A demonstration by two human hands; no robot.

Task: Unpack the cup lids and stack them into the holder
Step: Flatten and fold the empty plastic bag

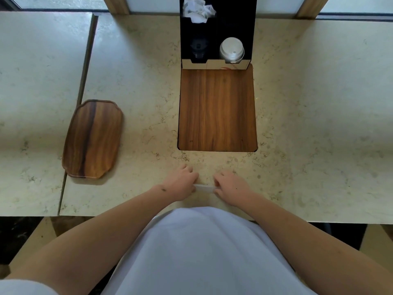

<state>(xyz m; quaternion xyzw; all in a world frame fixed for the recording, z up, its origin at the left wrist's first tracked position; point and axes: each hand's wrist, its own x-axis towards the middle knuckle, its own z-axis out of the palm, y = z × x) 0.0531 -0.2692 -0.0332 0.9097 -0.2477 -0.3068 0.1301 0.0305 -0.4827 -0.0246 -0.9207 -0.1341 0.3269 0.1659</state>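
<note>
Both hands sit low on the stone counter [136,86] at about 6 o'clock from the wooden panel [217,109] set into it. The left hand [180,183] and the right hand [230,186] lie close together, knuckles up and fingers curled, each pinching one end of a small pale strip [203,188] stretched between them. The strip is thin, whitish and partly see-through; what it is made of cannot be told.

The lids [231,49] are far from the hands, at 12 o'clock beyond the wooden panel, inside the holder [251,28]. They form a stack of white to clear domed lids, the top one showing a small raised sip spout near its front edge, with ribbed rims showing below it. The stack leans against the front lip of its slot.

The holder is a black, upright box with a pale cardboard-coloured front lip, divided into compartments. The white stack fills the front right compartment. The front left compartment holds a stack of dark lids [197,48], hard to make out against the black walls. Behind it, at the holder's back left, lies a crumpled wad of clear wrapping [198,9].

At 9 o'clock from the panel, a long wooden tray [93,139] with rounded corners rests on the counter near a seam between two slabs. A white shirt [204,252] fills the bottom of the view.
</note>
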